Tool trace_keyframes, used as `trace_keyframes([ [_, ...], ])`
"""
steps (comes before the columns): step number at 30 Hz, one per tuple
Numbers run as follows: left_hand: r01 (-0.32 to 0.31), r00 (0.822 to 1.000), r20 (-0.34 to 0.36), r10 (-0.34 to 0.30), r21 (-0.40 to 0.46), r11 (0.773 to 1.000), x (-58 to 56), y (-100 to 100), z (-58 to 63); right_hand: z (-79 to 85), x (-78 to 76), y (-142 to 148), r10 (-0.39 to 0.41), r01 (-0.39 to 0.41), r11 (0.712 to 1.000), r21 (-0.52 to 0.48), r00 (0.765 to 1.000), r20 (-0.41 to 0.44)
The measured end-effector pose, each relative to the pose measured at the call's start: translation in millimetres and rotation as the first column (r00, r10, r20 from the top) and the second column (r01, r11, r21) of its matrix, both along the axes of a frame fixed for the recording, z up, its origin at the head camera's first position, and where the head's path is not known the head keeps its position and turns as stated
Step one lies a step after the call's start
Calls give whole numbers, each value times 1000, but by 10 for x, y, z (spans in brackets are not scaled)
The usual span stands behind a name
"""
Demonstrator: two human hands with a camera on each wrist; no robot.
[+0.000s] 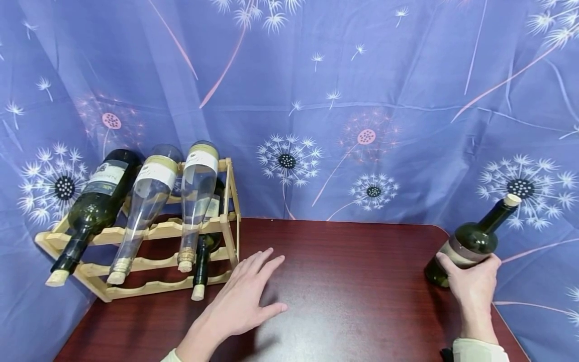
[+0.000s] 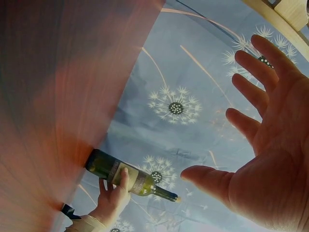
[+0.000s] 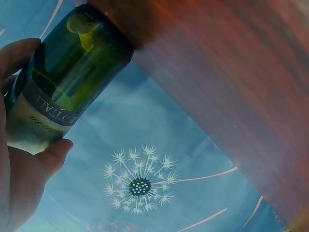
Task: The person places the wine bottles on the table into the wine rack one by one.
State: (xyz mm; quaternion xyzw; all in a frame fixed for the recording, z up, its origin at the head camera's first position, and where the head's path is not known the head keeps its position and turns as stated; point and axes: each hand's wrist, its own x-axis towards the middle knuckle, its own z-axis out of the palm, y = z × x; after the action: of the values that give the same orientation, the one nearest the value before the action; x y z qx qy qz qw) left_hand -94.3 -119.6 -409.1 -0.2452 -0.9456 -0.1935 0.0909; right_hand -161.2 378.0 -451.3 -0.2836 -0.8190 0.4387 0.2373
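At the table's right side, my right hand [image 1: 472,284] grips a dark green wine bottle [image 1: 475,239] round its labelled body. The bottle is corked and leans a little to the right in the head view; its base is at the tabletop. In the right wrist view, thumb and fingers wrap the bottle [image 3: 72,63] on either side of the label. My left hand [image 1: 239,296] hovers over the table with fingers spread and nothing in it. Its palm [image 2: 275,183] shows bare in the left wrist view. Nearest to it is a wooden wine rack [image 1: 158,231].
On the rack's top lie a dark green bottle [image 1: 97,196] and two clear bottles [image 1: 151,193] [image 1: 196,191], corks toward me. Another dark bottle [image 1: 205,251] lies lower at the right. A blue dandelion-print cloth [image 1: 289,75] hangs behind the dark red table [image 1: 344,271].
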Motion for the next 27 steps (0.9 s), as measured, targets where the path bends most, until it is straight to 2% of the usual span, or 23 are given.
trace_keyframes([
  [12,-5,1000,-9,5,-6,1000,-6,-24,-11,43,28,-22,40,-42,994,102,999,27],
  [22,0,1000,-10,0,-9,1000,-4,-15,4,283,109,-150,93,-90,983,163,996,-12],
  [27,2,1000,-11,-2,-3,1000,-3,-26,3,432,176,-234,155,-156,964,214,988,23],
])
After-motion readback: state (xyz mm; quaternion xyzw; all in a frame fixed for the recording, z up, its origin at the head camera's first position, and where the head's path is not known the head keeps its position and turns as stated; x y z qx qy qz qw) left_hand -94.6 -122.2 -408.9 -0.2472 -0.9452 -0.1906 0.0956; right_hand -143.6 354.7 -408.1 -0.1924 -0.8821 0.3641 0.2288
